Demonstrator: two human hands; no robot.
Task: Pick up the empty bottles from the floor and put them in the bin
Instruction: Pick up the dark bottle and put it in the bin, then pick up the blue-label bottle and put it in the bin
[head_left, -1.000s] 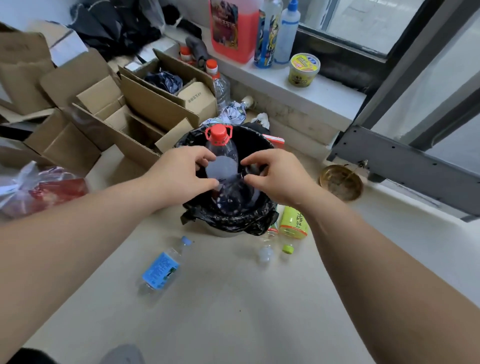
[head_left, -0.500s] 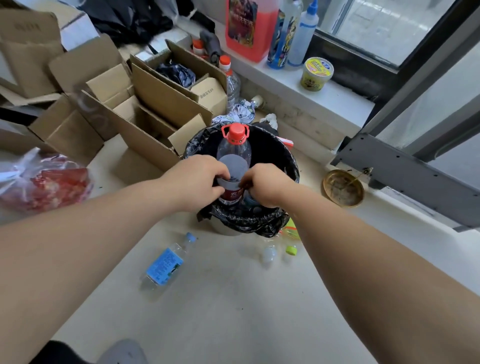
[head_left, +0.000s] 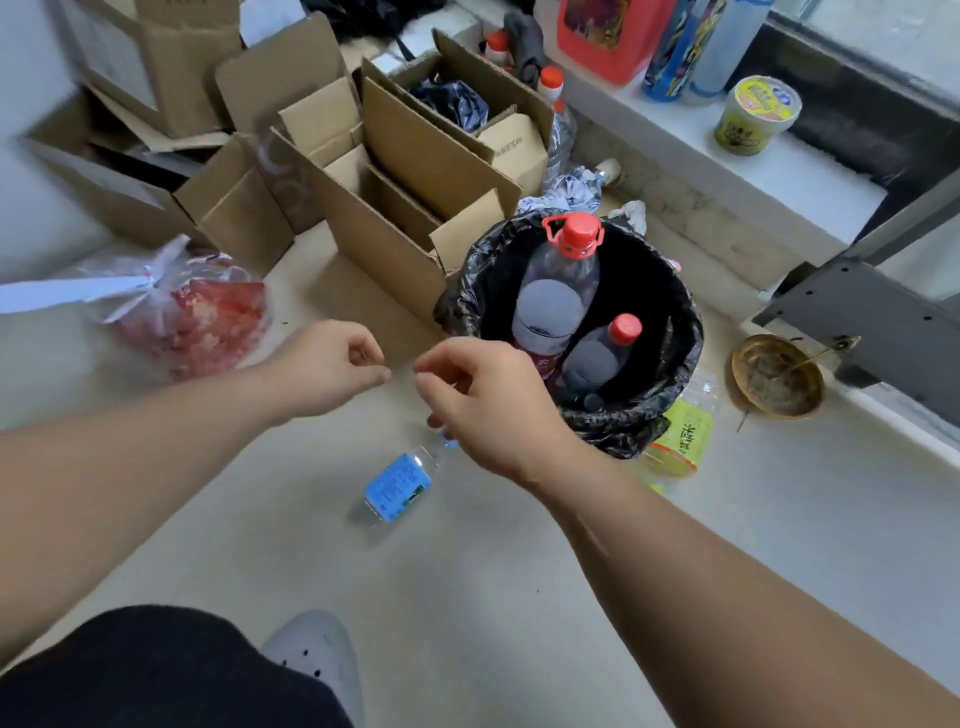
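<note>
Left grip: the left hand (head_left: 332, 366) is hovering above the floor with its fingers loosely curled together, clamping nothing.
Right grip: the right hand (head_left: 480, 402) is hovering just beside it, fingers likewise loosely curled and empty, partly covering the neck of a bottle below.
Nearest target: a small clear plastic bottle with a blue label (head_left: 399, 486) is lying on its side on the pale floor (head_left: 467, 597), near the bin.
Bin: the round bin lined with a black plastic bag (head_left: 670, 312) is already holding a large clear bottle with a red handled cap (head_left: 558, 291) and a smaller red-capped bottle (head_left: 602, 353), both standing tilted.
Second target: a crushed clear bottle with a yellow-green label (head_left: 680, 441) is lying against the bin's outer side.
Risk: the large bottle is sticking up above the rim, so a further bottle is likely to bounce off or lodge on top.
Obstruction: open brown cardboard boxes (head_left: 405, 171) are crowding the bin's far-left side; a red-filled clear plastic bag (head_left: 202, 312) is lying left of the hands.
</note>
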